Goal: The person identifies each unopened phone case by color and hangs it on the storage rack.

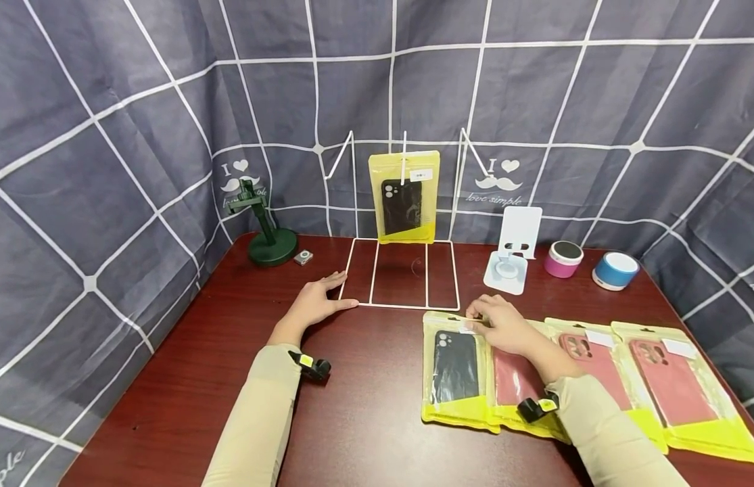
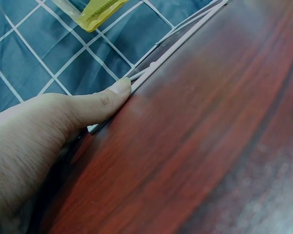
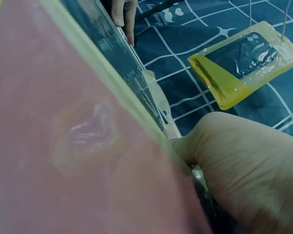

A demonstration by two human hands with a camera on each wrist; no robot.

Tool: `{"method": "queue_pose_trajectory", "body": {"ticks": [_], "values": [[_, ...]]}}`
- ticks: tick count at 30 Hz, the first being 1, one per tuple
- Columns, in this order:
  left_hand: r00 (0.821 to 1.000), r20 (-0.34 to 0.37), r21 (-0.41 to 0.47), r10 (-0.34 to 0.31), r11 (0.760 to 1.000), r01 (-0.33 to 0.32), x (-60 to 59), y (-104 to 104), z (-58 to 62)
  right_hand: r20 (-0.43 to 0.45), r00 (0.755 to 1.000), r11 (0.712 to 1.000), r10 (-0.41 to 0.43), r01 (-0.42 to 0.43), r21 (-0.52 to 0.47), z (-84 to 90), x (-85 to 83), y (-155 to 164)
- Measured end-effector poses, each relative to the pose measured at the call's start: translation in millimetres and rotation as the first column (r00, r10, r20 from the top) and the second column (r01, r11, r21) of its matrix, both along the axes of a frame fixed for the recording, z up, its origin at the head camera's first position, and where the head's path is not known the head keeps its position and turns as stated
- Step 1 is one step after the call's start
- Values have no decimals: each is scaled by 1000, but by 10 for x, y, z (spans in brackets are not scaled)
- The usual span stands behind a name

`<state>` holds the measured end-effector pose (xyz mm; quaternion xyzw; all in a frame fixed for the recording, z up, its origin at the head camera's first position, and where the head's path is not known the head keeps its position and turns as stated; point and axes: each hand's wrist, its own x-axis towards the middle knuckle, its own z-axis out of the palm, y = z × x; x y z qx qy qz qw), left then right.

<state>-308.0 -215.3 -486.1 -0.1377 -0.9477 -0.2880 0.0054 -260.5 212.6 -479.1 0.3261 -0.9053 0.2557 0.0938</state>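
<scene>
My left hand (image 1: 313,302) rests at the near left corner of a white wire display rack (image 1: 407,307). Its fingers are extended and spread, and the thumb lies against the front wire in the left wrist view. My right hand (image 1: 501,325) pinches the top right corner of a bagged black phone case (image 1: 454,368), which lies on the table. A bagged pink phone case (image 1: 513,379) lies partly under that hand and fills much of the right wrist view. Another bagged black phone case (image 1: 404,203) hangs from the rack's middle hook.
Two more bagged pink phone cases, one centre right (image 1: 602,365) and one far right (image 1: 675,385), overlap in the row. Behind stand a green stand (image 1: 273,245), a small silver device (image 1: 303,257), a white phone stand (image 1: 520,230), a pink speaker (image 1: 563,260) and a blue speaker (image 1: 615,272).
</scene>
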Motion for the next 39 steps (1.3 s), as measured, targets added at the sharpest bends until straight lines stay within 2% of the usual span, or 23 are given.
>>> {"method": "queue_pose_trajectory", "body": {"ticks": [4, 11, 15, 18, 22, 27, 30, 35, 39], "values": [[1000, -6, -4, -8, 1000, 8, 3, 3, 0, -22, 999, 999, 25, -26, -39, -25, -3, 3], [1000, -8, 25, -1, 1000, 1, 13, 1, -7, -23, 999, 984, 32, -36, -175, -17, 10, -2], [1000, 1, 31, 0, 1000, 0, 15, 0, -29, 34, 999, 974, 14, -6, -227, 14, 49, -7], [1000, 6, 23, -4, 1000, 3, 12, 0, -45, 114, 992, 960, -52, 81, -267, 33, 68, -11], [1000, -7, 32, -5, 999, 5, 9, 0, -38, 206, 970, 927, -129, 192, -324, 57, 64, -15], [1000, -23, 36, -8, 999, 8, 4, -12, -18, 251, 956, 894, -153, 242, -378, 112, 54, -21], [1000, -15, 30, -11, 999, 11, 4, -14, -15, 304, 939, 863, -164, 286, -418, 153, 65, -23], [1000, -3, 27, -1, 1000, 1, 15, -10, -12, 407, 901, 803, -151, 352, -481, 291, 107, -72], [1000, -2, 37, -2, 999, 2, 12, -7, -10, 441, 889, 769, -120, 364, -525, 479, 164, -150]]}}
